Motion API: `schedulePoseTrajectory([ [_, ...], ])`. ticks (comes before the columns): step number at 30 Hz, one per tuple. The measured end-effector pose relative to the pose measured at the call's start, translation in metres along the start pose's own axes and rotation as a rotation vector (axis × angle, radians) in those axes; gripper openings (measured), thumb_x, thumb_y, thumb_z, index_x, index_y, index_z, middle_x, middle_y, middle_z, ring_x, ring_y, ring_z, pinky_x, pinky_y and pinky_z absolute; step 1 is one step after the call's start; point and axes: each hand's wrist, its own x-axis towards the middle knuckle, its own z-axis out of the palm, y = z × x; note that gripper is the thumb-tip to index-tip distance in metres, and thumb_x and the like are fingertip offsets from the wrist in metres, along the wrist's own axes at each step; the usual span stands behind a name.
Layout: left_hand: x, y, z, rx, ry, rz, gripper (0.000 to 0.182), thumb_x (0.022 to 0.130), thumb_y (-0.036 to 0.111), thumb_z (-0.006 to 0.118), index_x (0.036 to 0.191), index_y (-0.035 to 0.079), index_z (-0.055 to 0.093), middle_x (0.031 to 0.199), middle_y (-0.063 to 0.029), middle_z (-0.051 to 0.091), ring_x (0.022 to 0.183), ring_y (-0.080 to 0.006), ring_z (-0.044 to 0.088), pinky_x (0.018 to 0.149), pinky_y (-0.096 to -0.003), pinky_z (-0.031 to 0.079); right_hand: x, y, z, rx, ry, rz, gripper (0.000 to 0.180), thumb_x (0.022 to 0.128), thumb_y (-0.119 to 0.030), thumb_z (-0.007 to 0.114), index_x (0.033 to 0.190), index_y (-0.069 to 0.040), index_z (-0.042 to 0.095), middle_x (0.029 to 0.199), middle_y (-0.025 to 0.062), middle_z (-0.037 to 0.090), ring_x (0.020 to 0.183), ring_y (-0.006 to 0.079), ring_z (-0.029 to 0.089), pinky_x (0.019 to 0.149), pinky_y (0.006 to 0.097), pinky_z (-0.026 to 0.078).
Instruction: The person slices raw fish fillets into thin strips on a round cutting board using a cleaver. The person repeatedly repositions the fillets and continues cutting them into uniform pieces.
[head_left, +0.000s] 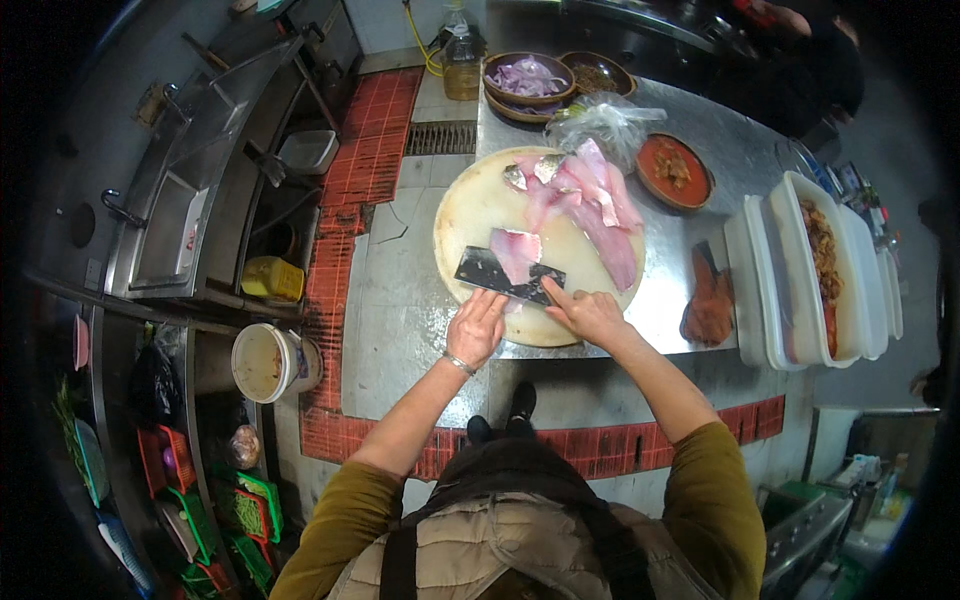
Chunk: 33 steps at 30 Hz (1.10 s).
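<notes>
A dark cleaver (474, 271) lies almost flat over a round, pale cutting board (469, 202). My right hand (592, 315) grips it, the index finger stretched along the blade; the handle is hidden in the hand. On the blade rests a pink piece of fish fillet (515, 253). My left hand (478, 328) is at the blade's near edge, fingers together and touching the board area. Beside those fingertips a sliver of pink fish (514, 306) shows from under the blade. Larger raw fish fillets (592, 195), some with silvery skin, are heaped on the board's far right.
The board stands on a steel table (675, 247). Around it are a clear plastic bag (611, 124), a bowl of red sauce (675, 171), a bowl of sliced onion (527, 77), a brown object (709, 296) and white tubs (795, 225). A bucket (266, 364) stands left. Another person (810, 60) is beyond.
</notes>
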Motion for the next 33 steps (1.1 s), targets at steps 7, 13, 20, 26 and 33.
schedulePoseTrajectory([
  [7,0.003,-0.003,0.002,-0.062,0.021,-0.001,0.045,0.077,0.002,0.069,0.121,0.005,0.066,0.126,-0.0125,0.064,0.122,-0.0343,0.06,0.096,-0.0431,0.052,0.03,0.007,0.0,0.021,-0.019,0.018,0.057,0.097,-0.047,0.059,0.147,-0.024,0.048,0.072,0.0192,0.069,0.061,0.0397,0.068,0.056,0.0501,0.055],
  [13,0.008,-0.001,-0.004,-0.061,-0.001,-0.003,0.045,0.075,0.002,0.07,0.12,0.005,0.067,0.124,-0.0122,0.065,0.122,-0.0324,0.06,0.095,-0.0423,0.053,0.026,0.021,-0.007,0.093,-0.145,0.068,0.058,0.098,-0.048,0.056,0.149,-0.022,0.044,0.076,0.0222,0.07,0.068,0.0431,0.069,0.064,0.0528,0.056],
  [20,0.007,0.001,-0.005,-0.071,0.016,-0.041,0.044,0.074,0.002,0.07,0.118,0.004,0.068,0.123,-0.0108,0.066,0.121,-0.0315,0.061,0.094,-0.041,0.053,0.05,0.018,-0.002,0.136,-0.21,0.052,0.057,0.099,-0.045,0.056,0.149,-0.024,0.041,0.079,0.0223,0.071,0.075,0.0427,0.07,0.069,0.0528,0.056],
  [26,0.005,0.0,0.0,-0.053,0.014,-0.011,0.043,0.073,0.004,0.072,0.116,0.005,0.069,0.123,-0.0089,0.067,0.122,-0.033,0.059,0.094,-0.0415,0.053,0.055,0.031,-0.011,0.164,-0.296,0.032,0.056,0.099,-0.047,0.054,0.149,-0.024,0.041,0.078,0.0219,0.07,0.075,0.0449,0.07,0.07,0.0537,0.055],
  [33,0.007,-0.001,-0.001,-0.011,0.004,-0.019,0.042,0.073,0.005,0.072,0.115,0.007,0.071,0.123,-0.0063,0.068,0.126,-0.0356,0.057,0.097,-0.0437,0.053,0.107,0.017,-0.029,0.341,-0.39,0.084,0.05,0.102,-0.042,0.051,0.147,-0.022,0.047,0.098,0.0265,0.071,0.095,0.0456,0.068,0.086,0.0517,0.053],
])
